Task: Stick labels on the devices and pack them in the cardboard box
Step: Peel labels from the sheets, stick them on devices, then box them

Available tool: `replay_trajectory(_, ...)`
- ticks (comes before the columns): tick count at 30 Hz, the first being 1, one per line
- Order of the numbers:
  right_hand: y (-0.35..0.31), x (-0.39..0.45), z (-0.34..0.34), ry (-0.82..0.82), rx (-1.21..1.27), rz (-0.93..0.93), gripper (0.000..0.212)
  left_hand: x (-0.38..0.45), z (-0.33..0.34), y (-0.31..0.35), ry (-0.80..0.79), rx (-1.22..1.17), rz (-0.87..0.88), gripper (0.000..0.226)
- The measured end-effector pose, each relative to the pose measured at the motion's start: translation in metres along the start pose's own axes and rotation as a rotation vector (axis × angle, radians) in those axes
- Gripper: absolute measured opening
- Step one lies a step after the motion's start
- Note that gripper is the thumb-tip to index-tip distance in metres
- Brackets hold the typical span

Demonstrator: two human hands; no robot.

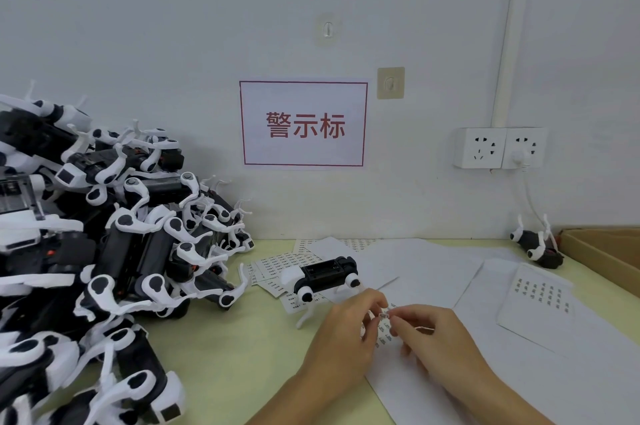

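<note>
Both hands met over the label sheet (382,331) on the worktop (221,372), just in front of the lone device (322,277).

Left hand (346,331): fingers curled, tips pinched at the sheet's upper edge. Right hand (436,334): fingers curled too, tips meeting the left's at a small clear bit (385,314), probably a label being peeled. Too small to be sure whether it was already free of the backing.

Device stood upright on its legs, long axis running left-right, white head end pointing left. It sat just beyond the fingertips, toward the wall and slightly left. So the left hand was the nearer one; my read is the right carries the label across while the left steadies the body.

Relative to that device:
- big pile of devices (104,234) to its left, stacked against the wall, presumably unlabelled
- loose label sheets (273,268) just beside and under its left end
- one more device (536,246) well off to the right, lying tipped near the wall
- cardboard box (602,251) further right again, only a corner in view, contents not visible
- another label sheet (540,296) to the right, on white paper (433,272)

Judgement: early in the job. Pile was large, and packing would be a long reach to the right.
</note>
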State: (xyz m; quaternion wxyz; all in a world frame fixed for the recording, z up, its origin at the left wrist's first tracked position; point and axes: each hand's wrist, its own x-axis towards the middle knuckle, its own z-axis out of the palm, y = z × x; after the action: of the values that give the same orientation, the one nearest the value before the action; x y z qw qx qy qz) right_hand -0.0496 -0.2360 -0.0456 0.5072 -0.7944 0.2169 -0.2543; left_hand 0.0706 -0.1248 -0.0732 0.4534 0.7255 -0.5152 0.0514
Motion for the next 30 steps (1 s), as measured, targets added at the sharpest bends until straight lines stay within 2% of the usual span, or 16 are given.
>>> replay_trajectory(16, 0.0018, -0.0006, 0.0008, 0.044, -0.168, -0.071, 0.017, -0.0009, -0.0013, 0.0032, -0.062, -0.061, 0.01, 0.034)
replay_trajectory(30, 0.0058, 0.0007, 0.0003, 0.008, -0.149, -0.071, 0.018, 0.0004, -0.0025, 0.0025, 0.009, -0.177, -0.03, 0.033)
